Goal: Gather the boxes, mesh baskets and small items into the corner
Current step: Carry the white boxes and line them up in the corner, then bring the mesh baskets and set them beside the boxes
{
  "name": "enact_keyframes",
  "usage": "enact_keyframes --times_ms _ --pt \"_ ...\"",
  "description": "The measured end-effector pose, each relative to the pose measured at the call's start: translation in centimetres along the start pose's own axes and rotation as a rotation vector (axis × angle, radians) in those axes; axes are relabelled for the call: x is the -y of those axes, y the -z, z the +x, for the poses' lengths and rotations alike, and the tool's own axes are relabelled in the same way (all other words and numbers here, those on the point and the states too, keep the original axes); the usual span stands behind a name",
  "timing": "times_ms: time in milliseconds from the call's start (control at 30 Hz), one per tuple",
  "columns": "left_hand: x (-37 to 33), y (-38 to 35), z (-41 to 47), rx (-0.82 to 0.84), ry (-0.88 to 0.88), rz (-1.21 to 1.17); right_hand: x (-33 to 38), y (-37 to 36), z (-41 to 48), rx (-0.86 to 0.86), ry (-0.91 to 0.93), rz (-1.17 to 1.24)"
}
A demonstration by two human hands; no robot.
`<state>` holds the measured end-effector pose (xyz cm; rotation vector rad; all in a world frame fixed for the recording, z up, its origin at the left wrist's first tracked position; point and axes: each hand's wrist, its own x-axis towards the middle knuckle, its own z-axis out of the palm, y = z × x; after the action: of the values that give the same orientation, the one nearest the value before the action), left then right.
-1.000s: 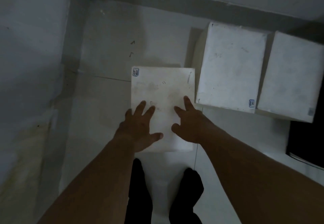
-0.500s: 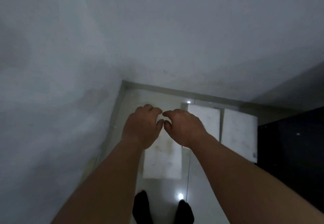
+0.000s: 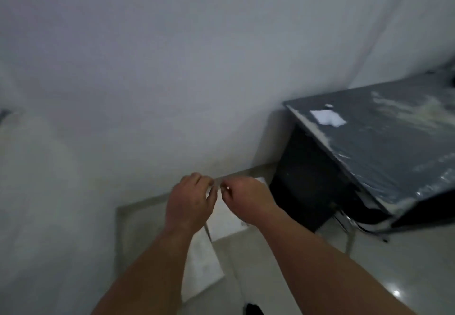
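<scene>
Boxes [image 3: 204, 263] first: head view, only one I've got. White boxes sit on the floor [image 3: 283, 273] below my hands, tucked near the wall corner; one lies under the left forearm, a second box [image 3: 226, 216] shows just beyond the knuckles of the right hand. No baskets or small items in sight.

Left hand [image 3: 189, 204] and right hand [image 3: 246, 199] hover above the boxes, close together, fingertips nearly meeting. Fingers of both curl inward, loosely bent, not flat and not spread. Frame's blurred, so I can't tell if anything is pinched between them; looks like nothing.

Black desk [image 3: 369, 157] stands off to the right-hand side, w/ a white scrap [image 3: 327, 117] on top.

To do this step well, imo: drop both hands back down, palms flat on box sides, slide don't lift, keep edges square to the wall. Watch the desk leg while pushing.
</scene>
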<state>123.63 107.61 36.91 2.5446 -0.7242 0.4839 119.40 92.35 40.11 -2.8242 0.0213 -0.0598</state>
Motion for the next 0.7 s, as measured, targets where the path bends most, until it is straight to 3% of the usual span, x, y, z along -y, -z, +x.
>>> enact_keyframes --times_ms 200,367,500,700 --pt "-12.4 -1.0 1.2 0.153 -0.359 -0.140 -6.3 6.3 -11.7 -0.145 -0.335 -0.022" --pt "-28.5 -3.4 -1.7 0.245 -0.676 -0.317 -14.1 10.8 -26.0 -0.247 -0.680 -0.108" --pt "-43.2 -6.1 -8.6 0.328 -0.959 -0.474 -18.5 13.1 -41.7 -0.333 -0.988 -0.105" --pt "-63.5 -6.7 -25.0 0.517 -1.270 -0.627 -22.3 14.2 -66.7 -0.318 -1.417 -0.103"
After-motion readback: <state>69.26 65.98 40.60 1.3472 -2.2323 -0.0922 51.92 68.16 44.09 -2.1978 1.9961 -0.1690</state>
